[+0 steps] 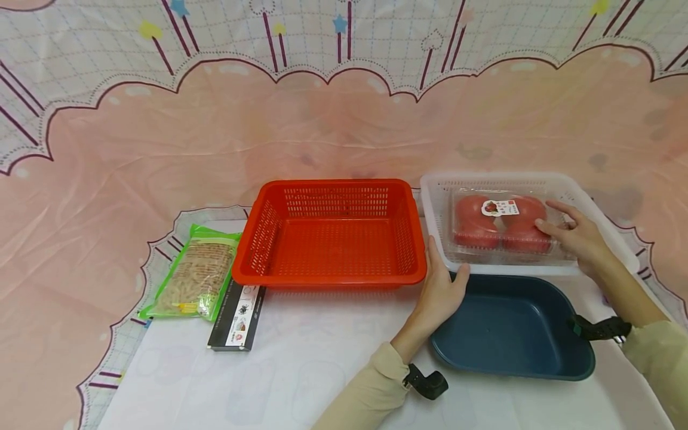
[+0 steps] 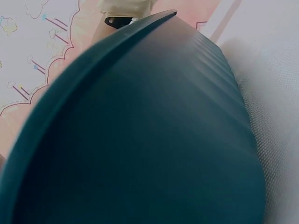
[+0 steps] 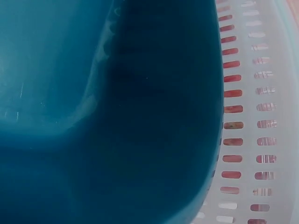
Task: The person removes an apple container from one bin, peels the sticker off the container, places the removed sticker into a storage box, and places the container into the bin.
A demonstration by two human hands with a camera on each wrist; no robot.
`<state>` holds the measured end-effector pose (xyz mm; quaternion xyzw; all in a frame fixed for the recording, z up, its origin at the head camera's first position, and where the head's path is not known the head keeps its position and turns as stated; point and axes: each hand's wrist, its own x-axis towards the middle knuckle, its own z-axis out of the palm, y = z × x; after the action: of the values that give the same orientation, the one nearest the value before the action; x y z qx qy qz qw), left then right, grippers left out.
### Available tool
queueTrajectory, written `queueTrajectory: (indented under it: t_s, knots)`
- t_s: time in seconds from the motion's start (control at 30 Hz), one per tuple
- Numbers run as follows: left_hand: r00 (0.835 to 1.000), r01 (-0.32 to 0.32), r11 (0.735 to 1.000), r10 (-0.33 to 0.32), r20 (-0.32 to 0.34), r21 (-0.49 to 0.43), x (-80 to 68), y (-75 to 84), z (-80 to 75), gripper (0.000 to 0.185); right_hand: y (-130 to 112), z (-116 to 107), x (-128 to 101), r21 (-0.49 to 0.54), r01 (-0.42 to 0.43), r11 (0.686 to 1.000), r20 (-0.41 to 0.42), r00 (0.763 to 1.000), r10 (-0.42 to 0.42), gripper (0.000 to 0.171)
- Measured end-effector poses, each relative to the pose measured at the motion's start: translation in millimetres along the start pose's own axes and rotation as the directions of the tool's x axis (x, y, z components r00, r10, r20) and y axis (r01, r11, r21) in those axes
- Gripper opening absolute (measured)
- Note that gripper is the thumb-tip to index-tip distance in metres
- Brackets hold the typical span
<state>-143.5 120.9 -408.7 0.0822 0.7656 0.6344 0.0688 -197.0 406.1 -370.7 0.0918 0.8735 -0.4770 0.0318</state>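
Resting on a clear pack of two tomatoes (image 1: 502, 226), the right hand (image 1: 575, 237) lies w/ fingers straight, loosely spread. The pack sits inside one white basket (image 1: 591, 206), back right. The left hand (image 1: 438, 286) touches that basket's front-left corner, fingers straight, thumb apart, beside one dark blue tub (image 1: 510, 328) in front. One red basket (image 1: 330, 236) stands centre. At left: one green pasta bag (image 1: 193, 278) and one black box (image 1: 236, 316). Surface: white cloth over table (image 1: 301, 370); backdrop is a pink sheet w/ candle print.
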Motion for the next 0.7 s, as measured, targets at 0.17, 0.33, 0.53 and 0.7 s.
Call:
queueTrajectory:
  t_s: [0.17,0.33,0.53,0.7]
  knots:
    - [1.0,-0.003,1.0,0.003,-0.001,0.007,-0.2,0.1,0.2,0.086,-1,0,-1,0.022,0.025,0.999,-0.055,0.998,-0.024,0.059]
    - [1.0,0.002,1.0,-0.002,-0.006,0.022,0.3,0.4,0.3,0.085,-3,-3,1,0.022,0.016,1.0,-0.07,0.997,-0.014,0.05]
    - [1.0,-0.005,1.0,0.005,-0.01,0.031,0.1,1.0,0.3,0.086,-7,-11,2,-0.052,0.04,0.998,-0.044,0.998,-0.042,0.034]
    - [1.0,-0.007,1.0,0.008,-0.011,0.029,-0.7,0.2,-0.4,0.085,-10,-16,5,-0.131,0.094,0.987,-0.023,0.995,-0.098,0.031]
